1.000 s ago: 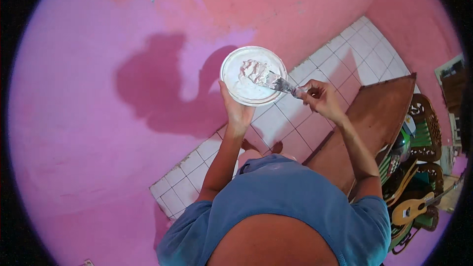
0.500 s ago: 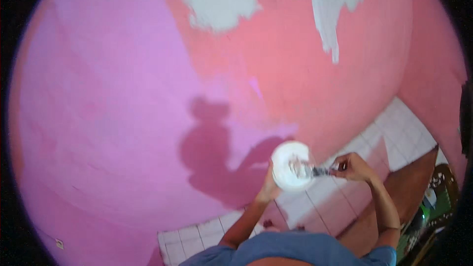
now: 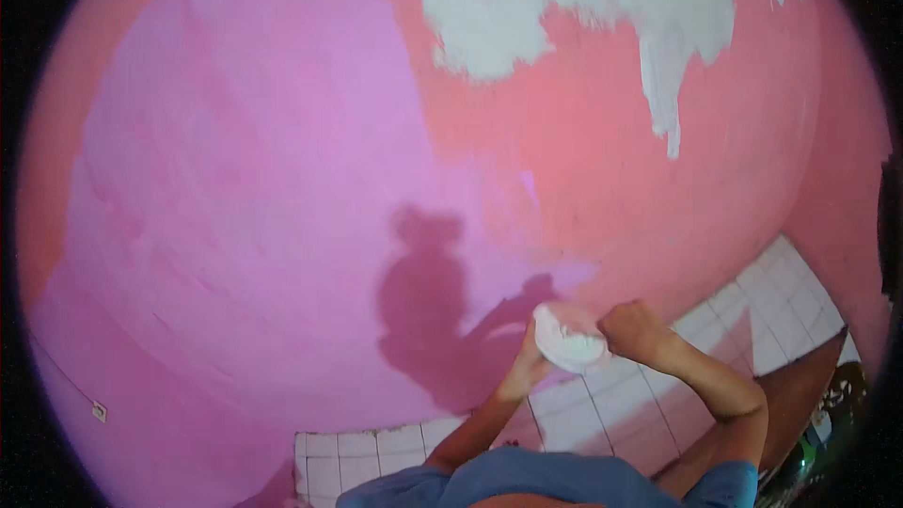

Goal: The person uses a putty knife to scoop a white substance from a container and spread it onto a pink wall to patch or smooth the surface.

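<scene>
My left hand (image 3: 527, 362) grips a round white lid (image 3: 570, 348) smeared with white paste, low right of centre and tilted. At the lid's right edge, my right hand (image 3: 638, 331) is closed on the putty knife, whose blade is mostly hidden and blurred over the paste. Both are held out before the wall (image 3: 254, 132), painted lilac and salmon pink, with uneven pale patches (image 3: 508, 19) high up. My shadow falls on the lilac part.
White tiles (image 3: 621, 409) run along the foot of the wall, bordered by a brown board (image 3: 800, 386) at lower right. Dark carved furniture (image 3: 842, 404) stands at the far right edge. A wall socket (image 3: 100, 411) with a cable is at lower left.
My view has tilted up, showing more wall and pale patches. The lid has tipped, and my right hand has turned over its right edge, hiding most of the knife.
</scene>
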A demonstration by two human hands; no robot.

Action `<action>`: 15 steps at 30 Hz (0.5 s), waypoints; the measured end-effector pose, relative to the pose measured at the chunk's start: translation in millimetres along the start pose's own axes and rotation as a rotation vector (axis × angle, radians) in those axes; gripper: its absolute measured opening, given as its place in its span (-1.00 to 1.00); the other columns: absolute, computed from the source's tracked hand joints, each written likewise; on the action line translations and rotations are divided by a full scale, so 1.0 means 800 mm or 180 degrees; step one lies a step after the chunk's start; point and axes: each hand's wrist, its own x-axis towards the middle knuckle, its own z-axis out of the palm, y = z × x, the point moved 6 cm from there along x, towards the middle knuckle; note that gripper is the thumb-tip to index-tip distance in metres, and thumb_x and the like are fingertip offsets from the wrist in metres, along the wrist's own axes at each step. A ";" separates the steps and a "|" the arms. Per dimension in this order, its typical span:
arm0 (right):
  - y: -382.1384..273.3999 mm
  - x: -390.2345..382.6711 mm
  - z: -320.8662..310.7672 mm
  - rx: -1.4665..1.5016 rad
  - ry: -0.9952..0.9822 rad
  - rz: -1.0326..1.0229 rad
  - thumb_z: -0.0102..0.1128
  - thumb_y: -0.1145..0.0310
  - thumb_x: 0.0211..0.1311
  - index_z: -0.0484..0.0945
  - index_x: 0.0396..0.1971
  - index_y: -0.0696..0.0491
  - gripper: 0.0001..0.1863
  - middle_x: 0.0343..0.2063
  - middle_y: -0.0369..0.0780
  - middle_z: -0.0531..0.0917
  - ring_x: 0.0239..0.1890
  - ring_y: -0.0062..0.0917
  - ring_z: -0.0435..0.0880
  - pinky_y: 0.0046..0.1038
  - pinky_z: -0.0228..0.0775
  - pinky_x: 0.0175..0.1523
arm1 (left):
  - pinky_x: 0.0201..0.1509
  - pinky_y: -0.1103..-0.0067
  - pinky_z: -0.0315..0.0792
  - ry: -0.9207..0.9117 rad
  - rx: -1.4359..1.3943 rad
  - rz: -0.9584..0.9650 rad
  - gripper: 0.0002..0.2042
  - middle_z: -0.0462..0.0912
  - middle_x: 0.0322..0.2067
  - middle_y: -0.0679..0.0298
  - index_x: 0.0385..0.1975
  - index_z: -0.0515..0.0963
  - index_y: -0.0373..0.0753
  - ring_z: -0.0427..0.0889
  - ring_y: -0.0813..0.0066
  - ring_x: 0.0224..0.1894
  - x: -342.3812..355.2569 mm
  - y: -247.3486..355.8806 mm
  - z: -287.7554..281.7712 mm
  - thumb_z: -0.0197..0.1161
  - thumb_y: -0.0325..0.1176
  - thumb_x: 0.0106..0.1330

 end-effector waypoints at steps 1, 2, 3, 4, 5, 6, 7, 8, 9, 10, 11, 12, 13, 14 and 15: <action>0.008 0.015 0.005 -0.0510 0.0767 -0.0259 0.13 0.34 0.03 0.62 -0.54 -0.03 -0.90 -0.58 -0.23 0.65 -0.44 -0.43 0.66 -0.33 0.43 -0.38 | 0.24 0.30 0.34 -0.0116 -0.0375 0.0194 -0.38 0.44 0.12 0.21 0.22 0.25 -0.15 0.44 0.28 0.15 0.066 -0.015 -0.034 -0.20 0.21 0.37; 0.006 0.004 0.037 -0.0836 0.1356 -0.0468 0.10 0.36 0.06 0.61 -0.56 -0.05 -0.89 -0.57 -0.23 0.64 -0.44 -0.43 0.66 -0.32 0.42 -0.39 | 0.21 0.30 0.36 -0.0064 -0.0175 0.0297 -0.40 0.46 0.09 0.24 0.19 0.28 -0.14 0.46 0.29 0.12 0.077 -0.019 -0.023 -0.16 0.21 0.36; 0.015 0.027 0.053 -0.0807 0.1567 -0.0550 0.10 0.34 0.06 0.61 -0.55 -0.07 -0.89 -0.58 -0.24 0.64 -0.45 -0.44 0.64 -0.32 0.40 -0.41 | 0.23 0.29 0.33 -0.0162 -0.0234 0.0453 -0.41 0.45 0.09 0.24 0.20 0.27 -0.13 0.45 0.29 0.13 0.125 -0.036 -0.072 -0.15 0.20 0.37; 0.039 0.064 0.090 -0.0652 0.1309 -0.0531 0.12 0.34 0.02 0.61 -0.56 -0.06 -0.90 -0.57 -0.24 0.63 -0.46 -0.43 0.65 -0.32 0.41 -0.43 | 0.24 0.29 0.32 -0.0266 -0.0510 0.0282 -0.42 0.44 0.10 0.24 0.21 0.25 -0.13 0.44 0.30 0.14 0.165 -0.049 -0.102 -0.14 0.18 0.37; 0.069 0.104 0.135 -0.0582 0.1168 -0.0398 0.16 0.34 -0.03 0.61 -0.58 -0.03 -0.92 -0.60 -0.22 0.63 -0.48 -0.38 0.66 -0.27 0.43 -0.43 | 0.24 0.28 0.33 -0.0871 -0.0130 0.0543 -0.43 0.43 0.11 0.22 0.21 0.24 -0.13 0.43 0.28 0.14 0.202 -0.055 -0.126 -0.12 0.16 0.37; 0.101 0.152 0.169 -0.0443 0.0480 -0.0111 0.19 0.35 -0.08 0.61 -0.61 -0.01 -0.93 -0.61 -0.18 0.63 -0.48 -0.32 0.67 -0.22 0.46 -0.41 | 0.24 0.28 0.33 -0.0762 -0.0273 0.0514 -0.42 0.43 0.10 0.18 0.21 0.24 -0.15 0.43 0.25 0.13 0.232 -0.061 -0.155 -0.12 0.16 0.37; 0.120 0.184 0.191 -0.0071 0.0410 -0.0262 0.26 0.35 -0.15 0.62 -0.59 0.01 -0.92 -0.60 -0.16 0.64 -0.46 -0.29 0.67 -0.24 0.48 -0.38 | 0.23 0.27 0.33 -0.0474 -0.0647 0.0198 -0.41 0.43 0.09 0.17 0.21 0.25 -0.16 0.44 0.24 0.12 0.260 -0.077 -0.194 -0.13 0.17 0.37; 0.123 0.210 0.228 0.0266 0.0242 -0.0234 0.29 0.37 -0.17 0.63 -0.59 0.02 -0.92 -0.59 -0.17 0.65 -0.47 -0.28 0.66 -0.26 0.47 -0.38 | 0.23 0.26 0.33 -0.0158 -0.1024 -0.0110 -0.40 0.43 0.09 0.15 0.20 0.25 -0.17 0.44 0.22 0.10 0.276 -0.101 -0.242 -0.15 0.18 0.37; 0.120 0.230 0.272 0.0607 0.0057 -0.0152 0.31 0.39 -0.19 0.63 -0.58 0.03 -0.91 -0.58 -0.18 0.65 -0.48 -0.27 0.65 -0.29 0.46 -0.39 | 0.23 0.26 0.33 0.0016 -0.1127 -0.0286 -0.40 0.43 0.09 0.15 0.20 0.25 -0.17 0.44 0.22 0.10 0.271 -0.127 -0.285 -0.15 0.18 0.37; 0.109 0.243 0.320 0.0789 -0.0155 -0.0108 0.31 0.39 -0.19 0.63 -0.58 0.03 -0.91 -0.58 -0.18 0.65 -0.48 -0.27 0.65 -0.29 0.46 -0.39 | 0.23 0.26 0.33 0.0209 -0.1112 -0.0766 -0.39 0.43 0.08 0.14 0.20 0.26 -0.18 0.45 0.21 0.09 0.254 -0.157 -0.324 -0.17 0.20 0.37; 0.095 0.259 0.339 0.1046 -0.0249 -0.0161 0.33 0.38 -0.20 0.64 -0.57 0.05 -0.89 -0.60 -0.18 0.65 -0.50 -0.28 0.65 -0.31 0.44 -0.40 | 0.23 0.25 0.33 0.0224 -0.1044 -0.1097 -0.37 0.43 0.08 0.13 0.21 0.26 -0.19 0.45 0.21 0.08 0.246 -0.164 -0.353 -0.20 0.21 0.37; 0.076 0.275 0.357 0.1301 -0.0345 -0.0221 0.34 0.38 -0.21 0.65 -0.56 0.07 -0.86 -0.61 -0.19 0.65 -0.51 -0.30 0.64 -0.32 0.43 -0.41 | 0.24 0.23 0.32 0.0055 -0.1015 -0.1243 -0.36 0.42 0.09 0.09 0.21 0.26 -0.20 0.44 0.20 0.10 0.236 -0.173 -0.387 -0.24 0.22 0.38; 0.056 0.289 0.376 0.1306 -0.0412 -0.0210 0.34 0.38 -0.21 0.65 -0.56 0.07 -0.86 -0.61 -0.19 0.65 -0.51 -0.30 0.64 -0.32 0.43 -0.41 | 0.24 0.23 0.32 0.0070 -0.1074 -0.1272 -0.36 0.42 0.09 0.09 0.21 0.26 -0.20 0.44 0.20 0.10 0.218 -0.178 -0.419 -0.24 0.22 0.38; 0.038 0.295 0.393 0.1543 -0.0693 -0.0136 0.35 0.37 -0.20 0.65 -0.55 0.09 -0.85 -0.63 -0.18 0.64 -0.54 -0.34 0.63 -0.35 0.42 -0.42 | 0.24 0.23 0.32 0.0052 -0.1098 -0.1402 -0.36 0.42 0.10 0.08 0.21 0.26 -0.21 0.44 0.19 0.12 0.196 -0.179 -0.434 -0.26 0.21 0.39; 0.025 0.299 0.403 0.1751 -0.0951 -0.0090 0.35 0.36 -0.19 0.66 -0.53 0.11 -0.83 -0.65 -0.18 0.63 -0.57 -0.38 0.62 -0.38 0.42 -0.43 | 0.25 0.22 0.31 0.0024 -0.1115 -0.1483 -0.36 0.41 0.11 0.07 0.21 0.26 -0.22 0.43 0.19 0.13 0.179 -0.178 -0.444 -0.29 0.20 0.40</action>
